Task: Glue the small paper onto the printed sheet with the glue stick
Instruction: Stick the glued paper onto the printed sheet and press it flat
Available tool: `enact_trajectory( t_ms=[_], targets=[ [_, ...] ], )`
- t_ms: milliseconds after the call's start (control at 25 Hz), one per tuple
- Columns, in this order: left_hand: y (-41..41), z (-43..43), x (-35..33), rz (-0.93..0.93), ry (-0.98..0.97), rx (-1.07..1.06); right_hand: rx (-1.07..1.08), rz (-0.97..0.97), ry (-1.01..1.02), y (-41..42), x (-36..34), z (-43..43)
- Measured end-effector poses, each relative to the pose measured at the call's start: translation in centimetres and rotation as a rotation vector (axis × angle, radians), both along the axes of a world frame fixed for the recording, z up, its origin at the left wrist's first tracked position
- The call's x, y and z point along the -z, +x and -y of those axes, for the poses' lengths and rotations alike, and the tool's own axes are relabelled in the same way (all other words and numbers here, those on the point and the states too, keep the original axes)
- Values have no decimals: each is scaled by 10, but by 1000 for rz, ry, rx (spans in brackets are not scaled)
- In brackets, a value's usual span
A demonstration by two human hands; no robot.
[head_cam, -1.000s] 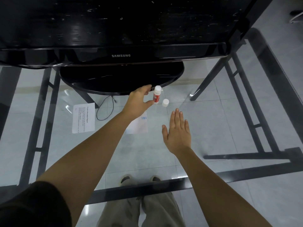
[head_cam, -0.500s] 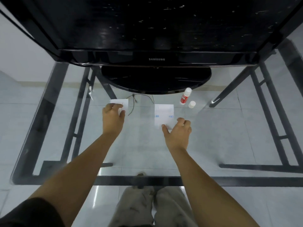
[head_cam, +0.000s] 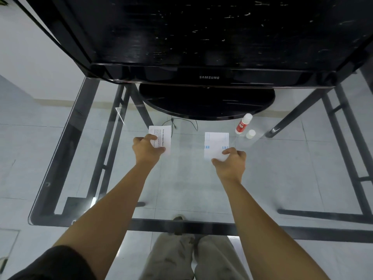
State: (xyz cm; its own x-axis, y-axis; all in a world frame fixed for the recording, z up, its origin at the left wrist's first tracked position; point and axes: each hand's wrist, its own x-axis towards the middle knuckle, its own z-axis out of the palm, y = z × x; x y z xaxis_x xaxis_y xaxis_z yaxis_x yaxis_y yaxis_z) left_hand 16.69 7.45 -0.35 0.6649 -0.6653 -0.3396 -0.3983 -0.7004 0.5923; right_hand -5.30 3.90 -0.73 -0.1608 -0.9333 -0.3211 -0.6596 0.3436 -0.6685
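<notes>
A small white paper with black printed text [head_cam: 161, 137] lies on the glass table, and my left hand [head_cam: 147, 151] pinches its near left corner. To the right lies a white sheet with faint blue marks [head_cam: 216, 143]; my right hand [head_cam: 230, 161] pinches its near edge between thumb and fingers. The red-and-white glue stick [head_cam: 243, 124] stands uncapped beyond the right sheet. Its white cap [head_cam: 250, 134] sits just beside it on the glass.
A black Samsung monitor [head_cam: 209, 77] fills the far side, its round base [head_cam: 205, 102] standing on the glass table [head_cam: 181, 188] just behind the papers. A thin black cable [head_cam: 184, 123] lies between the papers. The table's dark frame [head_cam: 181, 227] runs along the near edge.
My left hand left the glue stick, moved left and took hold of the text paper. My right hand closed on the blue-marked sheet's near edge. The glue stick stays standing.
</notes>
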Motion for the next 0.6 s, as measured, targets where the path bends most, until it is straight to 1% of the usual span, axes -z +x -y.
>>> enact_trajectory(
  t_ms=[80, 120, 160, 240, 320, 480, 600],
  targets=[
    [-1, -4, 2, 15, -40, 47, -60, -64, -49, -2, 1, -1],
    [-2, -7, 3, 27, -61, 74, -80, -66, -84, -4, 2, -2],
    [-5, -10, 5, 33, -85, 104, -80, -11, -111, -7, 3, -3],
    [-14, -15, 7, 27, -134, 186, -69, 192, -135, -17, 3, -6],
    [-28, -15, 9, 34, -162, 287, -66, 302, -165, -29, 2, -8],
    [-56, -2, 13, 15, -185, 465, -61, 358, -259, -52, -2, -9],
    [-69, 9, 15, -29, -150, 569, -53, 369, -328, -61, -9, -8]
  ],
)
